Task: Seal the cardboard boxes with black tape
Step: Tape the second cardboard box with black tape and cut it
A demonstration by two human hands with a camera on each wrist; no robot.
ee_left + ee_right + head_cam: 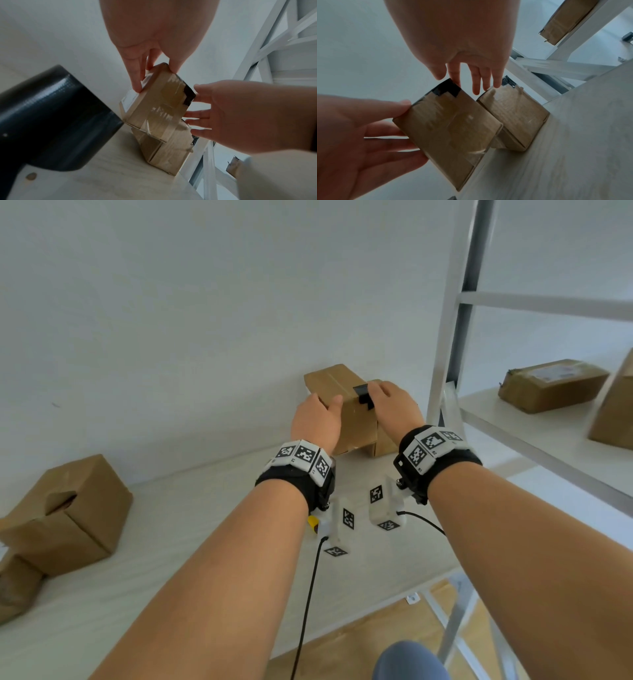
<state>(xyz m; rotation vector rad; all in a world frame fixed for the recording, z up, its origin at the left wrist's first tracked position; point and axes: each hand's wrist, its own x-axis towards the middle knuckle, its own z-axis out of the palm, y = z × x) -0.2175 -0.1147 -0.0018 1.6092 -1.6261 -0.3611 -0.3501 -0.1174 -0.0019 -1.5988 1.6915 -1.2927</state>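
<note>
Pale table [212,570], two hands [317,421] open, steadying one box [356,419], perhaps five boxes.

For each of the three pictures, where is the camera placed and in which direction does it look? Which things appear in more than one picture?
Head: worn on the head, looking forward and down at the table; both forearms, left hand and right hand show.
Left wrist: under the left wrist, looking along the fingers at the cardboard box; both hands and the black tape roll show.
Right wrist: under the right wrist, looking along its fingers at the same box; both hands show.
Shared: all three see the box, its black tape strip and the second box beside it.
</note>
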